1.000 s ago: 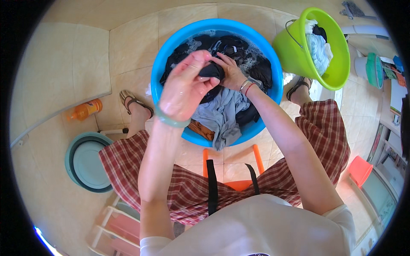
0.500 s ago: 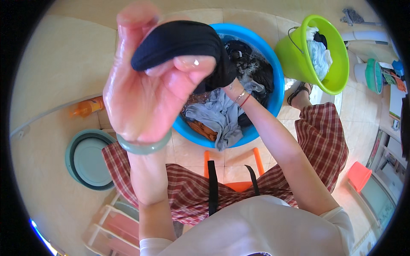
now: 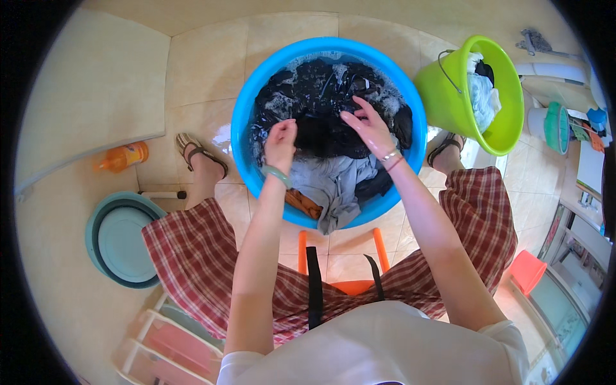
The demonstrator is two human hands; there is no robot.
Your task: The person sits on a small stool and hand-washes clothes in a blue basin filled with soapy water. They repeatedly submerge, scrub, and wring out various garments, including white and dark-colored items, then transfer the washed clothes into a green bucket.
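A round blue tub (image 3: 239, 128) holds wet laundry in sudsy water. Black garments (image 3: 301, 90) fill its far part, and a grey garment (image 3: 330, 183) hangs over the near rim beside a brown cloth (image 3: 303, 203). Between my hands a plain black cloth (image 3: 321, 136) lies on the pile. My left hand (image 3: 281, 144), with a pale green bangle at the wrist, is over the left side of it, fingers loosely curled and seemingly holding nothing. To the right, my right hand (image 3: 372, 131) hovers with its fingers apart, open and holding nothing.
Right of the tub a lime-green bucket (image 3: 443, 90) leans, with light and dark clothes inside. A grey-green basin (image 3: 96, 237) and an orange bottle (image 3: 125, 157) are at the left. An orange stool (image 3: 353, 287) is beneath me; a red bin (image 3: 529, 273) stands at right.
My left hand has come down from close to the camera, and the black cloth it gripped is now on the pile. My right hand has drawn back from the cloth and spread its fingers.
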